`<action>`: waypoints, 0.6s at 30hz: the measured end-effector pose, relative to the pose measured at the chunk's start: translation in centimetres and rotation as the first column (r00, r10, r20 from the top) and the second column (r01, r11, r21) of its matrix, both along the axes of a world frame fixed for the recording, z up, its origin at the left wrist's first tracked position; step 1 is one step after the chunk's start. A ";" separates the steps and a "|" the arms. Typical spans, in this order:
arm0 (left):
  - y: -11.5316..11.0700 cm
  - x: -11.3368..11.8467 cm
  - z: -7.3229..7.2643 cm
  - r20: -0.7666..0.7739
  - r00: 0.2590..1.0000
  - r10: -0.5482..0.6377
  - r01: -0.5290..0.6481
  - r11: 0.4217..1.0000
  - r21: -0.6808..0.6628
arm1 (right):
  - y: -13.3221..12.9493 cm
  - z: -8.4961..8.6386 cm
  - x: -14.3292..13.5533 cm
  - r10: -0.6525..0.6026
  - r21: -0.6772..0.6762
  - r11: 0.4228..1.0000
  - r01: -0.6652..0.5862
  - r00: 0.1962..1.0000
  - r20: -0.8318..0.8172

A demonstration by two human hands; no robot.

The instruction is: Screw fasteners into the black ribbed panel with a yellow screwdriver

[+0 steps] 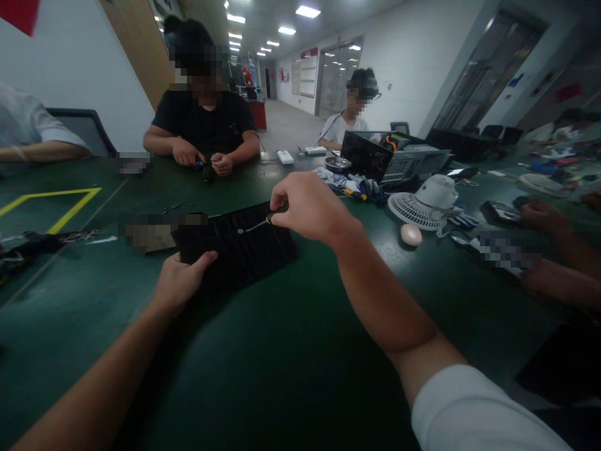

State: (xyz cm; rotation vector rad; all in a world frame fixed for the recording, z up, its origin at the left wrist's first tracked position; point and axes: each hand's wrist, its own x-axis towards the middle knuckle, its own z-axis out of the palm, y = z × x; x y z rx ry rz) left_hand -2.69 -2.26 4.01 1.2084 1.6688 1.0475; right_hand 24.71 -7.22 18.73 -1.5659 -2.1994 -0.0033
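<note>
A flat black panel (263, 254) with ridges lies tilted above the green table in front of me. My left hand (181, 279) grips its left end, thumb on top and the other fingers hidden beneath. In my right hand (305, 203) is a screwdriver (256, 227) with a dark and yellow handle, held between thumb and fingers. Its thin shaft points left and down, and the tip is at a small round silvery spot (240, 231) on the panel. Whether the tip touches that spot I cannot tell.
Beyond the panel a person in black (206, 125) handles a small dark object. To the right are a white fan part (422, 203), a pale egg-shaped object (411, 235), a metal bowl (338, 164) and a dark case (366, 156). Another person's hands work at the far right.
</note>
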 end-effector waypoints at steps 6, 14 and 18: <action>0.0 0.0 -0.5 0.093 0.996 -0.018 0.016 1.000 0.020 | -0.8 0.5 0.4 0.060 0.057 0.996 -0.062 0.997 0.049; 0.0 -0.2 -1.9 0.138 0.986 -0.092 0.069 0.984 0.162 | -0.7 -0.3 0.8 0.060 0.066 0.996 -0.060 0.998 -0.002; 0.0 -0.3 -2.2 0.127 0.986 -0.104 0.083 0.983 0.164 | -0.8 -0.2 0.7 0.050 0.070 0.996 -0.051 0.999 0.011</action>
